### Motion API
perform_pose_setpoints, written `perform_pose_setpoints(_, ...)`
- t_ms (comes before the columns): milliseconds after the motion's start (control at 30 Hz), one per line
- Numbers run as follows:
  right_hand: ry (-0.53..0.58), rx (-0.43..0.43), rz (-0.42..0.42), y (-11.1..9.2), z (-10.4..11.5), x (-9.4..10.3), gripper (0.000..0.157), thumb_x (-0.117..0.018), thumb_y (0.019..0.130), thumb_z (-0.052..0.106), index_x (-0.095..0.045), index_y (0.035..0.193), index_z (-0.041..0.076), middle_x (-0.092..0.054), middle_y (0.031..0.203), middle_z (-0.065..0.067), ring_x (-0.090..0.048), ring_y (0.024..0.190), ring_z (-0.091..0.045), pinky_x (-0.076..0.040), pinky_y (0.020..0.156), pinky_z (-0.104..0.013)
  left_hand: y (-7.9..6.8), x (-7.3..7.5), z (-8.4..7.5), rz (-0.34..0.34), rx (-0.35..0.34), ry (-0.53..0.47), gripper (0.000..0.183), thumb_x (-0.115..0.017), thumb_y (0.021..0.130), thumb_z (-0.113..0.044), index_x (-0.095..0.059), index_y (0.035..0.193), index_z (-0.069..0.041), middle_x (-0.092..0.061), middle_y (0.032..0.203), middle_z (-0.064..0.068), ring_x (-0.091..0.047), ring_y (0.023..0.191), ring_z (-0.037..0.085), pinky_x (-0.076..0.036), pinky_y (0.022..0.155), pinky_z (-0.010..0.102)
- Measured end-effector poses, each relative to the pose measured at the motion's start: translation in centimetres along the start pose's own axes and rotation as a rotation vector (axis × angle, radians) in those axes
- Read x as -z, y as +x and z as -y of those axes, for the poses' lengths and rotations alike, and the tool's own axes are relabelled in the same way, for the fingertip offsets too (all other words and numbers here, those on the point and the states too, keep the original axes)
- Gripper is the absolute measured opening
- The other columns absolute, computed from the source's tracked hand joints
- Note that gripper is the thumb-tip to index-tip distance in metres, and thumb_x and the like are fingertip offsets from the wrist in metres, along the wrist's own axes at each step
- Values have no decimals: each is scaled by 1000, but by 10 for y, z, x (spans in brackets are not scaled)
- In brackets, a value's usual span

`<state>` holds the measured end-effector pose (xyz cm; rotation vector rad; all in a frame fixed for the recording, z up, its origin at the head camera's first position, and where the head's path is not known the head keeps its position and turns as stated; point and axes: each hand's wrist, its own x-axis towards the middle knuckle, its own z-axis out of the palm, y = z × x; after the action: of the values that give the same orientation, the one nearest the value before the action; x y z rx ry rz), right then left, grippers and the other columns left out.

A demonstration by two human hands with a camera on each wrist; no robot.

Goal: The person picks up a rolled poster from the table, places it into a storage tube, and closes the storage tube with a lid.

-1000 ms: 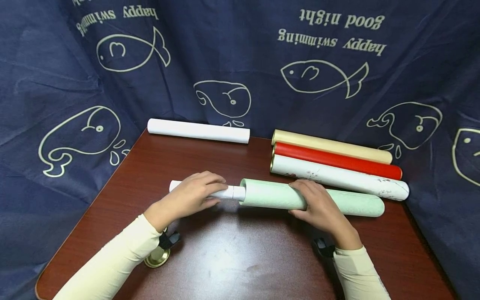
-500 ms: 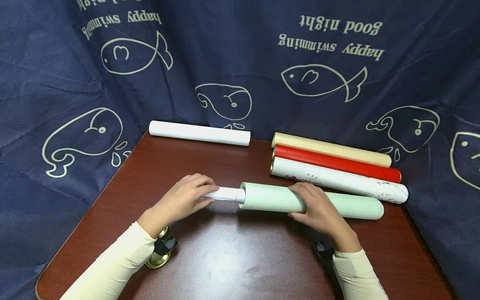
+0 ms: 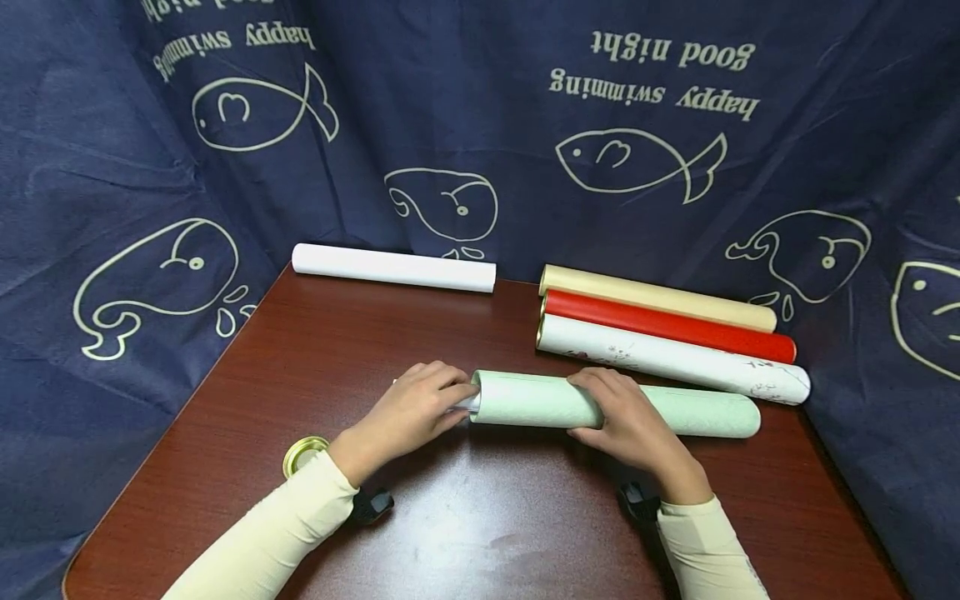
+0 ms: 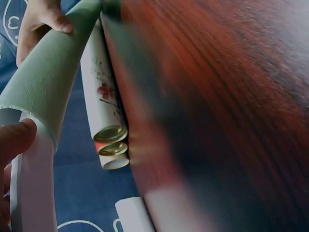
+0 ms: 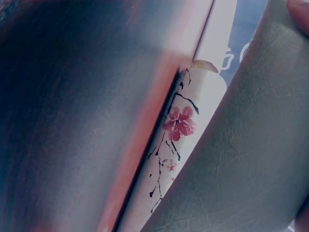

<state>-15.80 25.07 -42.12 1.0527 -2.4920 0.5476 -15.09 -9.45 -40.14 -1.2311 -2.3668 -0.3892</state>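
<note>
My right hand [image 3: 626, 417] grips a pale green cardboard tube [image 3: 532, 400] around its middle, thumb on the near side. The tube lies sideways with its open end facing left. At that opening my left hand [image 3: 416, 408] holds a white paper roll [image 4: 36, 183] between thumb and fingers. Part of the roll is inside the tube; in the head view the hand hides most of what sticks out. The left wrist view shows the left thumb [image 4: 19, 135] lying on the roll right by the tube's rim. In the right wrist view the green tube [image 5: 251, 145] fills the right side.
Behind the green tube lie a white tube with painted flowers [image 3: 675, 358], a red tube [image 3: 667, 325] and a cream tube [image 3: 660, 296], side by side. Another white paper roll [image 3: 393, 268] rests at the table's back left. A gold lid [image 3: 303, 454] lies beside my left forearm.
My left hand first slid left along the paper roll, then moved right up to the tube's mouth, pushing the roll deeper in. My right hand keeps its grip on the green tube.
</note>
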Motion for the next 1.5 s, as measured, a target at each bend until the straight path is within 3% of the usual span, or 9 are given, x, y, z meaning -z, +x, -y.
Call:
perform_pose_setpoints(200, 8, -10, -2, 1, 1, 1, 69, -92, 60, 22, -60, 119, 7, -61, 117, -8, -58, 107, -27, -43, 91, -49, -1, 8, 2, -20, 1, 4, 33, -84, 81, -20, -73, 111, -13, -66, 110, 1, -60, 104, 20, -49, 83, 40)
perform_pose_setpoints(467, 20, -9, -6, 1, -1, 2, 69, -93, 59, 21, -61, 119, 6, -62, 117, -7, -58, 106, -26, -43, 91, -47, -21, 24, 16, -104, 61, 34, 35, -88, 75, -19, -74, 106, -11, -66, 111, 5, -59, 105, 25, -47, 88, 48)
perform_pose_setpoints(600, 23, -2, -8, 1, -1, 3, 69, -93, 59, 21, -61, 119, 7, -62, 117, -7, -58, 106, -26, -44, 91, -47, -27, 25, 19, -114, 59, 30, 34, -87, 76, -19, -74, 106, -11, -66, 108, 4, -60, 101, 24, -48, 83, 45)
perform_pose_setpoints(800, 20, -6, -3, 2, 1, 3, 69, -93, 59, 22, -61, 119, 7, -61, 117, -8, -58, 107, -26, -43, 92, -48, -20, 18, 13, -80, 33, 28, 31, -86, 79, -20, -74, 107, -12, -65, 104, 1, -60, 95, 20, -50, 74, 38)
perform_pose_setpoints(1167, 13, -7, -5, 3, 3, -1, 70, -93, 61, 23, -60, 120, 6, -61, 119, -8, -58, 107, -27, -43, 92, -48, 0, 7, 1, -48, -6, 33, 27, -81, 85, -24, -73, 108, -12, -66, 105, 0, -61, 97, 18, -50, 77, 37)
perform_pose_setpoints(1333, 9, -9, 4, 3, 3, -1, 70, -93, 60, 23, -60, 119, 6, -61, 118, -9, -58, 108, -28, -43, 92, -48, 3, 10, -3, -49, -9, 35, 27, -79, 86, -26, -73, 108, -12, -66, 107, 1, -62, 99, 20, -49, 82, 40)
perform_pose_setpoints(1500, 8, -12, -1, 4, 3, 1, 70, -94, 59, 23, -60, 119, 6, -61, 118, -9, -58, 108, -28, -44, 92, -48, -7, 23, 6, -86, 22, 38, 35, -84, 80, -27, -73, 109, -12, -65, 111, 5, -60, 105, 23, -49, 86, 44)
